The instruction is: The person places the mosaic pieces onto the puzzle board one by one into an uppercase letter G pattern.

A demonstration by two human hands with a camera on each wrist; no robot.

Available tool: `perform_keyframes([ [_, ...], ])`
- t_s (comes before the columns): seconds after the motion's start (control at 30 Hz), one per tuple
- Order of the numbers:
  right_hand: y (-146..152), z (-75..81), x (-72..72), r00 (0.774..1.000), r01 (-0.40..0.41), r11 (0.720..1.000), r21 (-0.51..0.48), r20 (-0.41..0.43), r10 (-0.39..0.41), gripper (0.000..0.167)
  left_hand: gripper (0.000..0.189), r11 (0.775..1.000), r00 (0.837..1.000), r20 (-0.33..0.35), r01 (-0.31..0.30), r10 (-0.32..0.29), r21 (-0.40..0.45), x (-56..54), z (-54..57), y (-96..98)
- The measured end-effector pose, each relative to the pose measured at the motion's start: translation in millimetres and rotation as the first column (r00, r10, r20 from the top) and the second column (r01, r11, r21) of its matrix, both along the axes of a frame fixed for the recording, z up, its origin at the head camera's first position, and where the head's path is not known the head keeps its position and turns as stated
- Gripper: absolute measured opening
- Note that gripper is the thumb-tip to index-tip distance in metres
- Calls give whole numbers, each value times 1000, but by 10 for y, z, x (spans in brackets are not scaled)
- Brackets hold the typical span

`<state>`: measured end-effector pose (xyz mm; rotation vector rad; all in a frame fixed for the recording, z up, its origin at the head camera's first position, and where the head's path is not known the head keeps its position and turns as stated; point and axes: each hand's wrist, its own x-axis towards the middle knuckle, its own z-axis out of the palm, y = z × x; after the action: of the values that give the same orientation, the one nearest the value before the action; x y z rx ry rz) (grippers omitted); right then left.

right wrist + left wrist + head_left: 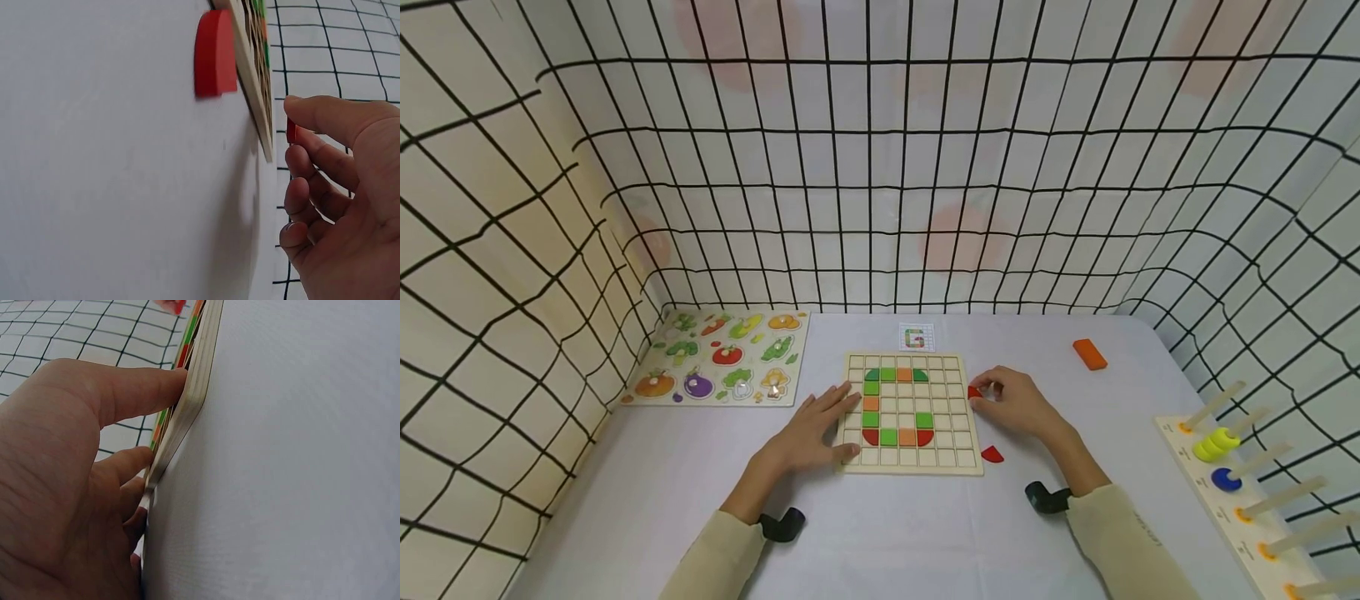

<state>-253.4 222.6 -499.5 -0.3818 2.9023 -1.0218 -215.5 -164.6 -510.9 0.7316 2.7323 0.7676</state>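
Note:
A wooden grid board (898,403) lies on the table, with green, orange and red pieces set in its cells in a G-like outline. My left hand (811,432) rests at the board's left side, fingers spread and its thumb on the edge in the left wrist view. Thumb and index finger of my right hand (1017,403) pinch a red quarter-round piece (291,130) beside the board's right edge. The other right fingers are loosely curled. Another red quarter-round piece (992,454) lies on the table close to the board's lower right corner.
Behind the board is a small pattern card (917,337). A vegetable puzzle board (798,367) lies at back left. An orange block (1090,354) sits at back right, and a peg board (1213,492) with yellow and blue beads at far right. Black mesh (869,167) surrounds the table.

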Motion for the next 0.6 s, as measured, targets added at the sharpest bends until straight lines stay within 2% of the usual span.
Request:
perform_keyframes([
  [0.6,-447,35,11,996,-70,992,-100,52,76,25,85,1000,1000,-5,-1,1,7,-10,-1,-4],
])
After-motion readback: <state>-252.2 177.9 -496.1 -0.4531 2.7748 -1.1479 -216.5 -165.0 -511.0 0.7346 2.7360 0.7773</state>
